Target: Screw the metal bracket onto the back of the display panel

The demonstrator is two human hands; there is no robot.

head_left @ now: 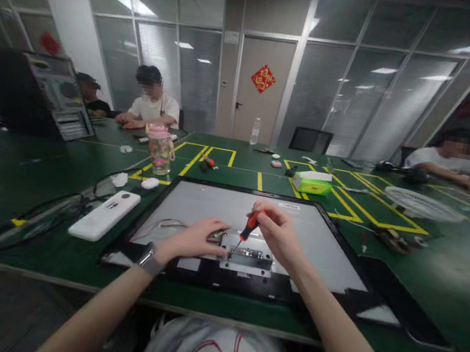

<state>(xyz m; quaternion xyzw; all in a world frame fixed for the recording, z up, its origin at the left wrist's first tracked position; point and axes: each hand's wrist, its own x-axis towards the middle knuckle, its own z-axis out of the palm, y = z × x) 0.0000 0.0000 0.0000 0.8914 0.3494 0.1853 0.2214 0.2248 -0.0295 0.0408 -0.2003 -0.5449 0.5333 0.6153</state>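
A flat monitor panel (186, 195) with a black frame lies face down, or so its bare silver-grey back suggests, on the green table in front of me. In my right hand (277, 231) is an orange and black screwdriver (251, 224), pinched by the handle and tilted. Its tip meets the left end of a metal bracket (266, 272) near the panel's front edge. My left hand (197, 240) rests over the panel just left of the bracket, thumb and fingers apart, the thumb close to the screwdriver tip. A small part beneath these fingers is mostly hidden.
Left of the panel lie a white power bank (104, 215) and black cables (42, 222). A pink-lidded bottle (159, 151) stands behind them. At right are a dark flat panel (403, 300) and a green-white packet (312, 182). Several people sit across the table.
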